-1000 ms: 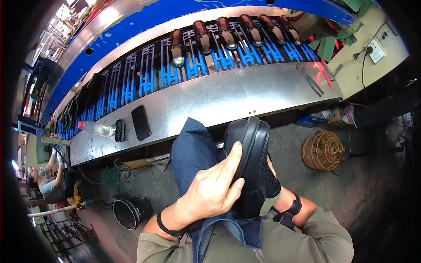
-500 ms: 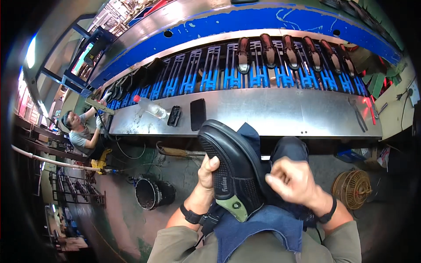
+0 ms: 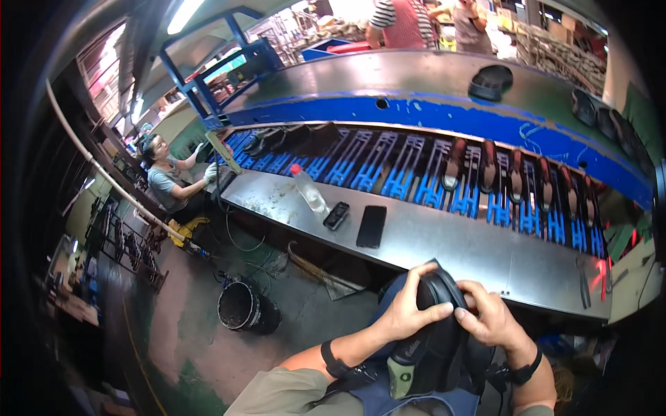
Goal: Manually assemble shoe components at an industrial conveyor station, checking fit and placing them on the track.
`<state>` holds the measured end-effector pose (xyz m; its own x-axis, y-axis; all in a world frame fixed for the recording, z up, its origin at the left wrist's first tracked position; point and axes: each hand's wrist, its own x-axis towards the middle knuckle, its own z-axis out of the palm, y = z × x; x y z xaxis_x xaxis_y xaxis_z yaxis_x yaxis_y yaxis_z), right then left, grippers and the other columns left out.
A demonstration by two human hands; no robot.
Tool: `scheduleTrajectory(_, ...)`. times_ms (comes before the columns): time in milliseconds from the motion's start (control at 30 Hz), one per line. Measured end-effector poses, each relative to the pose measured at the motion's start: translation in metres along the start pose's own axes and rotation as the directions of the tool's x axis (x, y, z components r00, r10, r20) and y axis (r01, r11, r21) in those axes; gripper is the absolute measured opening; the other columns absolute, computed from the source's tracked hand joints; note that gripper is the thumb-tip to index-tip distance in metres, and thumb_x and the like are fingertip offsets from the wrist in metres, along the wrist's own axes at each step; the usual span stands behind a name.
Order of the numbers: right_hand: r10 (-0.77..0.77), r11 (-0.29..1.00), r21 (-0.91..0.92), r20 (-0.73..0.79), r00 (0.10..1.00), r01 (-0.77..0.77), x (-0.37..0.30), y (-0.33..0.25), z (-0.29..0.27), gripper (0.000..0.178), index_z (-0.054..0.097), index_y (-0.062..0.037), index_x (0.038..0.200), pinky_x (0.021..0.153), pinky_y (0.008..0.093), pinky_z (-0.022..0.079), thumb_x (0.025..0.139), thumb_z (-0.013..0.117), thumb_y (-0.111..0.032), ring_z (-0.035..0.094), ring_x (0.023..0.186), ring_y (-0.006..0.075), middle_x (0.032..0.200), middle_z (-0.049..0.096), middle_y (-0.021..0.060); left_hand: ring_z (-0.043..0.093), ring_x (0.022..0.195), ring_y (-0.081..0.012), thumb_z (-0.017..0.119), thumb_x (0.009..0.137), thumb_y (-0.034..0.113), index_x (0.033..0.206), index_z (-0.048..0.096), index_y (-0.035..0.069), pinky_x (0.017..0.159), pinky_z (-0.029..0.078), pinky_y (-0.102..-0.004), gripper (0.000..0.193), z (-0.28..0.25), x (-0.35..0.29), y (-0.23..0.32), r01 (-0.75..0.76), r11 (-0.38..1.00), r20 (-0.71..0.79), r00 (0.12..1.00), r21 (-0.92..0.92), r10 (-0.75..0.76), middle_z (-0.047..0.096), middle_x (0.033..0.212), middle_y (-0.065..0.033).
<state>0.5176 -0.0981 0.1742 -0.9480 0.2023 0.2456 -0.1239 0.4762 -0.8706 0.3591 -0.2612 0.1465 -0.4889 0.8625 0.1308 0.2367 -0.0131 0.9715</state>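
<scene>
In my lap stands a black shoe (image 3: 431, 350), toe up, with a perforated upper. A green block, probably a shoe last (image 3: 401, 378), shows at its heel end. My left hand (image 3: 409, 308) is closed round the shoe near the toe, its thumb pressing on the toe. Against the sole edge on the other side, my right hand (image 3: 489, 315) holds on with bent fingers and thumb. The two thumbs nearly meet at the toe. Dark blue cloth (image 3: 388, 402) lies beneath the shoe.
Ahead runs a metal bench (image 3: 479, 263) bearing a phone (image 3: 372, 226), a small black case (image 3: 336, 215), a bottle (image 3: 309, 188) and pliers (image 3: 584, 284). Behind it, shoes (image 3: 454, 164) sit on a blue-pronged conveyor. A bucket (image 3: 239, 308) stands on the floor; a person (image 3: 173, 182) works at left.
My right hand has moved onto the shoe's toe end, and my left hand has shifted up to the toe. The view has tilted up and turned, bringing people at the back into sight.
</scene>
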Motion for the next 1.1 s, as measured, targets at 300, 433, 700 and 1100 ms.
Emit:
scheduleTrajectory(300,-0.107,0.927,-0.366,-0.047,0.993,0.083,0.011,-0.034,0.022,0.052,0.053,0.007,0.128,0.057,0.0398,0.054,0.087,0.068,-0.022,0.067,0.058,0.0335,0.071,0.067,0.0154,0.045,0.13,-0.0262,0.078,0.085,0.04,0.147,0.034,0.002,0.112,0.035,-0.0395,0.085,-0.005,-0.007,-0.017,0.022,0.981,-0.003,1.0,-0.192,-0.023,0.048,0.135,-0.0171)
scheduleTrajectory(433,-0.114,0.883,-0.467,-0.12,0.986,0.046,-0.023,-0.028,0.062,0.06,0.052,0.01,0.129,0.075,0.0467,0.056,0.08,0.071,-0.019,0.067,0.092,0.0419,0.105,0.065,0.0287,0.052,0.125,-0.0198,0.076,0.089,0.034,0.145,0.041,0.002,0.107,0.042,-0.0366,0.074,-0.01,-0.013,-0.038,0.163,0.86,-0.011,0.981,-0.484,-0.192,0.054,0.133,-0.0132)
scheduleTrajectory(700,-0.103,0.76,-0.648,-0.042,0.994,0.051,-0.118,0.008,0.102,0.087,0.036,0.0016,0.148,0.113,0.0614,0.029,0.069,0.07,-0.013,0.032,0.139,0.0579,0.154,0.029,0.0378,0.054,0.125,-0.0182,0.06,0.102,0.025,0.155,0.033,0.012,0.105,0.048,-0.0377,0.061,0.016,-0.009,-0.082,0.408,0.405,0.241,0.883,-0.818,-0.402,0.052,0.141,-0.0068)
scheduleTrajectory(1100,0.485,0.822,0.42,-0.163,0.859,-0.384,-0.01,0.073,0.051,0.043,0.055,0.0029,0.137,0.104,0.0333,0.046,0.096,0.063,-0.008,0.061,0.117,0.0222,0.131,0.063,0.0129,0.062,0.099,-0.0138,0.041,0.109,0.034,0.124,0.064,0.003,0.086,0.05,-0.032,0.042,0.016,-0.025,-0.104,-0.021,0.927,-0.052,0.999,-0.375,0.001,0.066,0.112,-0.0052)
